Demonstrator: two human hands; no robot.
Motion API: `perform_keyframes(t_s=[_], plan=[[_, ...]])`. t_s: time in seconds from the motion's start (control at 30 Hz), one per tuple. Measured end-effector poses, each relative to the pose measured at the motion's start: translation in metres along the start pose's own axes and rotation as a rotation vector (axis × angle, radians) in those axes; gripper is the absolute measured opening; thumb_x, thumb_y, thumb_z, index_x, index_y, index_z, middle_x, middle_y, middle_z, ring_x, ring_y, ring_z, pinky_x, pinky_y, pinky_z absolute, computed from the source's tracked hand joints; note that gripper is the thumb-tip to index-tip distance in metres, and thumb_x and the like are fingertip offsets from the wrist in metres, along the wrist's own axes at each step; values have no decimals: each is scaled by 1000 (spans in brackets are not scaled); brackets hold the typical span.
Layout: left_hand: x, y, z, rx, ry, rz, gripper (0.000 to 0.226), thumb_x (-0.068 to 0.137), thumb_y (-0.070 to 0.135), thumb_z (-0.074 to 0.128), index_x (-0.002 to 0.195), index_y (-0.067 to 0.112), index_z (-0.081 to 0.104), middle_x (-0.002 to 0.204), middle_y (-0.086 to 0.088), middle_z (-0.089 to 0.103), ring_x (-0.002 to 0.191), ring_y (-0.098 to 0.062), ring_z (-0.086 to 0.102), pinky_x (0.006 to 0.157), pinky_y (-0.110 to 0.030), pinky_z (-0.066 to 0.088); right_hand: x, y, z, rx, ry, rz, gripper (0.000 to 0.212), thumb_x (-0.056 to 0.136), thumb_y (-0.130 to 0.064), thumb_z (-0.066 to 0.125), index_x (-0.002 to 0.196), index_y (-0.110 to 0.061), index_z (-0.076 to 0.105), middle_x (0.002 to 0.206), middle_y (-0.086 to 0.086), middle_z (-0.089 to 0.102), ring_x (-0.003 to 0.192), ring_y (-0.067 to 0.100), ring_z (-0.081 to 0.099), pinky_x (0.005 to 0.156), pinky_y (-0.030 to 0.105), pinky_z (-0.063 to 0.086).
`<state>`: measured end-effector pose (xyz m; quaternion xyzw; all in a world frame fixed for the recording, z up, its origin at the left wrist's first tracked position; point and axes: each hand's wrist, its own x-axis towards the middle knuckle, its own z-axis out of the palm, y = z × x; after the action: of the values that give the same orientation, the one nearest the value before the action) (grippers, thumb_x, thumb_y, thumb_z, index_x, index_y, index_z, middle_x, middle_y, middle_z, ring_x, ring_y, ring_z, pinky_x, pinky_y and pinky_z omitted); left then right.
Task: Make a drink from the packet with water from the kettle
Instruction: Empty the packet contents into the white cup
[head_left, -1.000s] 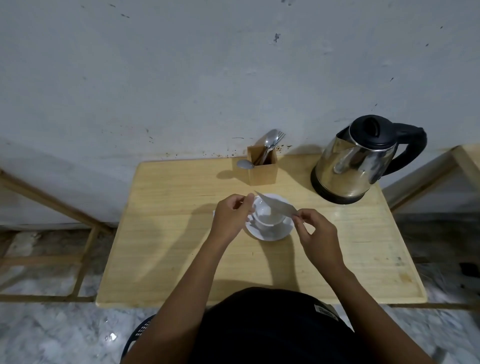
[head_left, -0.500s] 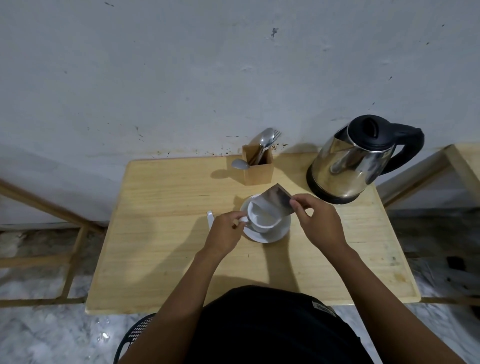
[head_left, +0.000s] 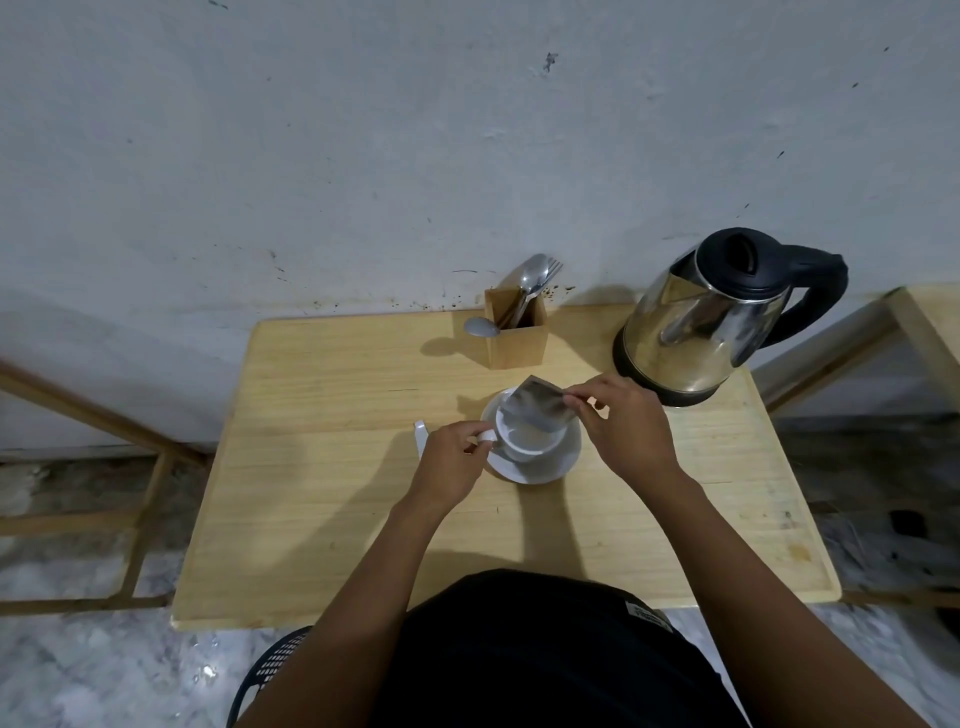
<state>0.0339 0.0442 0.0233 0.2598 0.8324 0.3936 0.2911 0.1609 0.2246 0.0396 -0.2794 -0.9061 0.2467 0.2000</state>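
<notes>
Silver packet (head_left: 537, 409) sits tilted over the far rim of a white cup (head_left: 525, 442), its lower end dipping into the cup's mouth. On my feed the right hand (head_left: 623, 431) pinches the packet's right edge btwn thumb and fingertips, so that hand is closed on the packet. The left hand (head_left: 449, 462) has fingers curled at the cup's handle on the cup's left side, gripping it. The inside of the cup looks pale; I can't tell if there is powder in it. The cup stands on a white saucer (head_left: 550, 470), approx. mid-table, a bit toward the far side.

Just left of the left hand, a small white strip (head_left: 420, 437) lies on the wooden table (head_left: 322, 519).

Behind the cup stands a square wooden holder (head_left: 519, 338) w/ spoons and a fork upright in it; one spoon (head_left: 480, 327) shows its bowl at the holder's left side. At the far right corner of the table is a steel kettle (head_left: 696, 332) w/ black lid and handle, handle pointing right, close to the right hand but not touching it.

Grey marked wall (head_left: 467, 156) behind. A dark top fills the bottom edge, w/ a blue mesh seat (head_left: 270, 670) showing below the table.
</notes>
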Motion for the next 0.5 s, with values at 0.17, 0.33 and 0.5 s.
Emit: perform_keyframes(t_s=[0.17,0.33,0.5], plan=[[6,3,-4,-18,-18,-19,36,91,22,59,126,15,57,114,2,63,84,-9,60,67,0,40,0,-2,-1,3,15,47,10,88,-25,70,95,-25,77,86,-8,67,71,5,48,71,34,48],[18,8,-7,53,55,128,45,88,28,64,131,22,55,122,5,56,115,-10,50,98,-28,42,1,-1,-5,282,-108,108,8,90,-24,69,95,-27,74,89,-9,65,75,7,56,70,23,45],[27,12,-9,53,99,195,15,86,16,67,99,11,73,109,-5,67,100,-13,58,92,-29,46,3,0,-10,347,-134,126,10,89,-23,70,93,-32,73,90,-10,66,75,6,55,70,23,44]])
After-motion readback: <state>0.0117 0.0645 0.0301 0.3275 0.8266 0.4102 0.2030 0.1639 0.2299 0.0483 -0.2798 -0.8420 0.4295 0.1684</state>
